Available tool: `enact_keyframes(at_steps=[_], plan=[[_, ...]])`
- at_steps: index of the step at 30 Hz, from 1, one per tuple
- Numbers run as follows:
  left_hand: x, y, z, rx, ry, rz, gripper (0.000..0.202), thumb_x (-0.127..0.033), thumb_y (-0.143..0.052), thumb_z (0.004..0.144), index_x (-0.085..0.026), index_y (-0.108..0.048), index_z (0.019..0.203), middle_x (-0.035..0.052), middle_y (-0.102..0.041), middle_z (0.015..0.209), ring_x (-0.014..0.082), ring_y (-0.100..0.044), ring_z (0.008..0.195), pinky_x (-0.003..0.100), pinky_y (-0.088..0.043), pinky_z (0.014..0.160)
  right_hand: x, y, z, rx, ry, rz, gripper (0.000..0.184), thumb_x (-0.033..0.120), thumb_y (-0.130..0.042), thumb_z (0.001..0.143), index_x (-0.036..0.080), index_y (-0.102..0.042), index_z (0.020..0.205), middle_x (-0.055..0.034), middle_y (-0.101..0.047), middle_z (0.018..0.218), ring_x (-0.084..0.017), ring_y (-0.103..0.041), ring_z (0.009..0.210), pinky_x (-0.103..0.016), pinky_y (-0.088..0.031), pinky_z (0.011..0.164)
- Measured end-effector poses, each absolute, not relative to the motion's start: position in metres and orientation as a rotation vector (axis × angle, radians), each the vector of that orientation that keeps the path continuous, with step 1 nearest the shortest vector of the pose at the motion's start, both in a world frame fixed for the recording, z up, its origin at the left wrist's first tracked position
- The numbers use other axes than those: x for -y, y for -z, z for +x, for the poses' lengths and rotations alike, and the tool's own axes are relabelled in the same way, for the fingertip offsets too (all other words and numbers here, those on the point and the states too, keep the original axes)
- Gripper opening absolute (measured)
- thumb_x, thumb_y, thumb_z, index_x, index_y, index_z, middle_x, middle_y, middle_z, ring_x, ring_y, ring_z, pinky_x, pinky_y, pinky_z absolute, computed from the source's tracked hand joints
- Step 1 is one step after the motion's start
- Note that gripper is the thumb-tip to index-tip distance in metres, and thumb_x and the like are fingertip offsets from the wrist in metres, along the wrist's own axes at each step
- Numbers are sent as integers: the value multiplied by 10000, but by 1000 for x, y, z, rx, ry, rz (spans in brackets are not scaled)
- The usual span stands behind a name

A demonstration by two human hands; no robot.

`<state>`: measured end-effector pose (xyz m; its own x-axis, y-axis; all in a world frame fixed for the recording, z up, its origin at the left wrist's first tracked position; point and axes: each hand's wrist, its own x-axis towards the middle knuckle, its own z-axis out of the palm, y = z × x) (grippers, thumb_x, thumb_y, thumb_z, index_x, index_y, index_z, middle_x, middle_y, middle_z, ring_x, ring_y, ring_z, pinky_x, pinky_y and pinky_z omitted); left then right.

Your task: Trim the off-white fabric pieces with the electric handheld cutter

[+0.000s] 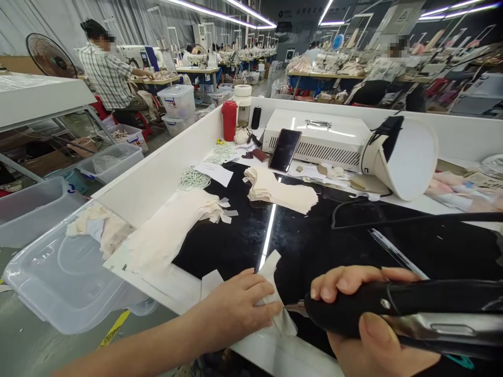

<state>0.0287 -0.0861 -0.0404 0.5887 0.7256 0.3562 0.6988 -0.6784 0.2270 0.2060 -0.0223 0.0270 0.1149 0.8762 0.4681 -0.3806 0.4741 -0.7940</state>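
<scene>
Black tabletop (pixel 236 235) below, left hand (pixel 249 299) pinches a pale curved strip (pixel 270 268), right hand (pixel 377 337) grips a tool (pixel 341 309).

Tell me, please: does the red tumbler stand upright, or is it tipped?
Upright: the red tumbler stands vertically, its wider top uppermost, beside the white-lidded bottle.

Round the middle of my table (pixel 310 241), I count two cream fabric piles (pixel 168 225) (pixel 283 195), at nine and twelve o'clock; one phone (pixel 285 151), also at twelve; one red flask (pixel 229 121) at eleven; my two hands (pixel 244 302) (pixel 371 343), at seven and four; one black tool (pixel 436 296) at four.
</scene>
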Motion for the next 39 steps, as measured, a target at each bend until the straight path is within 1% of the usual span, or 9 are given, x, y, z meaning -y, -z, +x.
enact_keyframes(at_steps=[6,10,14,17,24,29,32,36,39], plan=[[87,42,30,-1251,-651,2750,201,-262,-602,1072,-163,-642,1243,109,-648,1185,229,-624,1144,430,-504,1113,17,-27,200,1023,-985,-567,391,355,-888,738,262,-642,1028,60,-642,705,-161,-574,508,-318,-540,438],[86,42,31,-1265,-611,2768,186,-214,-642,1039,-150,-651,1213,130,-642,1170,241,-625,1164,441,-508,1118,15,-23,198,1036,-986,-587,388,345,-868,740,251,-633,1034,60,-639,708,-162,-579,514,-327,-543,452],[86,43,32,-1266,-646,2772,174,-191,-622,1037,-141,-660,1200,150,-634,1173,259,-615,1197,453,-511,1123,14,-23,197,1052,-993,-601,346,264,-829,762,243,-621,1038,60,-647,714,-162,-586,523,-337,-550,467],[86,44,33,-1273,-673,2764,161,-179,-607,1043,-141,-667,1188,148,-632,1167,255,-615,1200,448,-511,1122,13,-25,195,1039,-985,-596,338,255,-810,756,244,-616,1033,60,-645,706,-166,-578,523,-338,-545,465],[89,45,35,-1304,-698,2750,182,-224,-657,1029,-153,-652,1196,137,-629,1183,245,-618,1167,439,-513,1106,9,-22,189,1042,-962,-606,383,263,-825,747,248,-595,1054,64,-640,720,-156,-593,535,-322,-559,478],[100,47,43,-1390,-709,2752,285,-273,-659,1026,-134,-617,1270,131,-652,1157,262,-639,1129,475,-529,1089,11,-23,192,1054,-1005,-591,356,278,-842,763,243,-611,1032,60,-644,718,-151,-603,528,-317,-566,467],[97,42,41,-1388,-699,2752,254,-295,-631,1052,-115,-623,1231,107,-665,1125,233,-648,1108,446,-513,1122,13,-22,195,1082,-1014,-565,337,307,-854,772,238,-626,1011,58,-638,716,-147,-600,526,-311,-559,469],[74,32,31,-1266,-760,2819,164,-193,-508,1100,-105,-645,1092,94,-680,1147,203,-633,1189,399,-441,1202,14,-18,195,1087,-1015,-538,357,309,-844,794,252,-621,1065,55,-642,737,-151,-597,548,-312,-559,485],[54,30,22,-1098,-668,2863,194,-130,-464,1093,-108,-656,1079,90,-693,1115,198,-645,1154,369,-475,1164,15,-15,196,1079,-1021,-533,396,314,-833,804,265,-601,1120,48,-640,770,-158,-598,567,-318,-562,489]])
